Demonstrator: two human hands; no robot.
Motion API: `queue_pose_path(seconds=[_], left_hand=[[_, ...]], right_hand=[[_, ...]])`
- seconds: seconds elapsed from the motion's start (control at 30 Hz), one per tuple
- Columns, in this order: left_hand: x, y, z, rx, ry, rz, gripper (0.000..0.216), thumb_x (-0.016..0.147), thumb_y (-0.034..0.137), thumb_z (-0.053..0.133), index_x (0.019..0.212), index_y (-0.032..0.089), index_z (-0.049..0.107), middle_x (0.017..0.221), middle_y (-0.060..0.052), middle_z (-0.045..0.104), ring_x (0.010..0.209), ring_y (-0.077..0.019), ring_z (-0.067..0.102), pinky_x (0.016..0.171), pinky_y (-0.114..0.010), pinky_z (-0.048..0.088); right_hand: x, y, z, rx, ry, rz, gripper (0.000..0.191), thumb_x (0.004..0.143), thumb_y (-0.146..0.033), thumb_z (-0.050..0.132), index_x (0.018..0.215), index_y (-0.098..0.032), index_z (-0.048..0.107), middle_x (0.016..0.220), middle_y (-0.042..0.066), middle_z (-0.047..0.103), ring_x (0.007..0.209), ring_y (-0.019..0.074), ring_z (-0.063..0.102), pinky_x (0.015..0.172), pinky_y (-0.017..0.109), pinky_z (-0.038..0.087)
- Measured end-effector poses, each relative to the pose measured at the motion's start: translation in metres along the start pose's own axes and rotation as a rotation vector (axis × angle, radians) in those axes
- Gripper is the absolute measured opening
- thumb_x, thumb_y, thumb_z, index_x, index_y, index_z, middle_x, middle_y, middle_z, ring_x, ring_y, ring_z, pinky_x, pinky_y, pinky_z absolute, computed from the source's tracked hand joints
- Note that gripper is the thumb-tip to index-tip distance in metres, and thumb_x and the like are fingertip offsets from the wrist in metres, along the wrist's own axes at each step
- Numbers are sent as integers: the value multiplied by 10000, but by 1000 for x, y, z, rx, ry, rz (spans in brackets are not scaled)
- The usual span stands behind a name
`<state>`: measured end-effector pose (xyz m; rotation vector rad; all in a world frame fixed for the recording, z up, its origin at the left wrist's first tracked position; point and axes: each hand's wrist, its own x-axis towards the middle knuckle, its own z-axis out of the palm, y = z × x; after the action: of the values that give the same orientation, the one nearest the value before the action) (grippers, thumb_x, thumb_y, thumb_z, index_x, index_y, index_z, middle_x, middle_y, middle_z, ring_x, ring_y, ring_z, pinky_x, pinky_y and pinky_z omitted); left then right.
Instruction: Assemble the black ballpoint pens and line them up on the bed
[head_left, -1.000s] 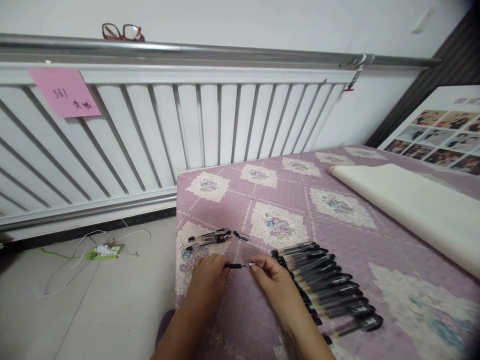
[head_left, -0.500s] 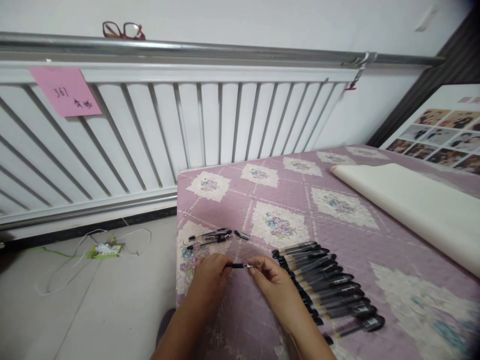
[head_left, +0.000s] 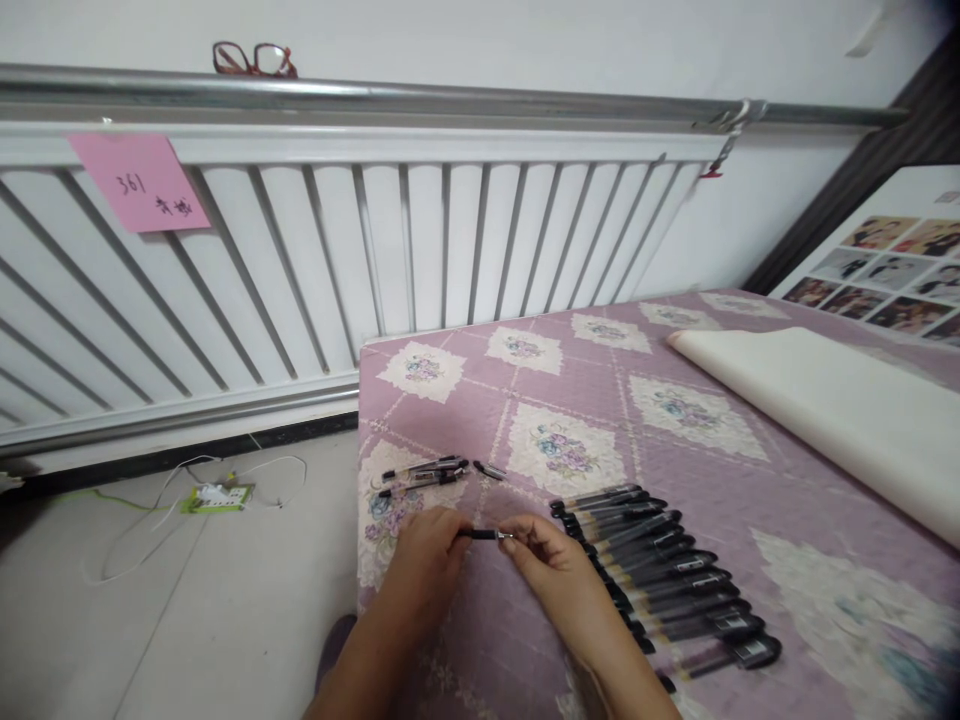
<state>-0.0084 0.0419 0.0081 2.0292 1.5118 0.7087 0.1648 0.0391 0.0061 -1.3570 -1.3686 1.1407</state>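
Observation:
My left hand [head_left: 429,556] and my right hand [head_left: 546,562] meet over the purple flowered bedspread [head_left: 675,470], both pinched on one black pen [head_left: 480,534] held level between them. The left fingers grip its dark barrel, the right fingers its silvery tip end. Just right of my right hand lies a neat row of several black pens [head_left: 660,575]. A few loose pens [head_left: 424,472] and a small separate pen part [head_left: 490,469] lie beyond my left hand.
A cream roll of paper or cloth [head_left: 825,410] lies across the bed at right. A white radiator [head_left: 337,270] with a pink note [head_left: 139,182] stands behind; red glasses [head_left: 253,60] rest on the pipe above. A power strip [head_left: 217,496] with cables lies on the floor.
Both hands keep hold of the pen and have drawn slightly closer together; the view has shifted a little to the left.

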Motion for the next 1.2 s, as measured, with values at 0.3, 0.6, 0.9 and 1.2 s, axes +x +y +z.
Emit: queue_pose_path(seconds=[0.3,0.6,0.9,1.2], left_hand=[[0,0,-1,-14,10,20,171,865,170,459,878,225,620,886,-2,640,877,-184,548,803,-304,371],[-1,1,-2,-1,13,28,171,848,155,473,883,230,622,899,-3,640,896,-187,547,801,-304,381],[-1,1,1,-37,31,45,173,833,138,474,874,223,618,876,-8,630,875,-180,550,785,-288,398],[-1,1,3,-13,16,51,179,839,142,483,897,224,631,898,-14,642,888,-185,561,803,-300,419]], right_hand=[[0,-3,-1,-14,-6,-4,171,718,-337,630,812,-205,685,768,12,694,747,184,623,721,283,477],[-2,-6,-2,-181,-21,-68,173,778,-364,581,797,-221,676,745,6,678,715,182,600,679,265,458],[-3,-5,-1,-308,16,-134,264,832,-403,522,658,-221,603,619,-6,596,620,175,553,582,258,419],[-3,-3,1,-244,-26,-140,170,823,-361,549,827,-237,665,754,2,680,731,192,614,662,264,459]])
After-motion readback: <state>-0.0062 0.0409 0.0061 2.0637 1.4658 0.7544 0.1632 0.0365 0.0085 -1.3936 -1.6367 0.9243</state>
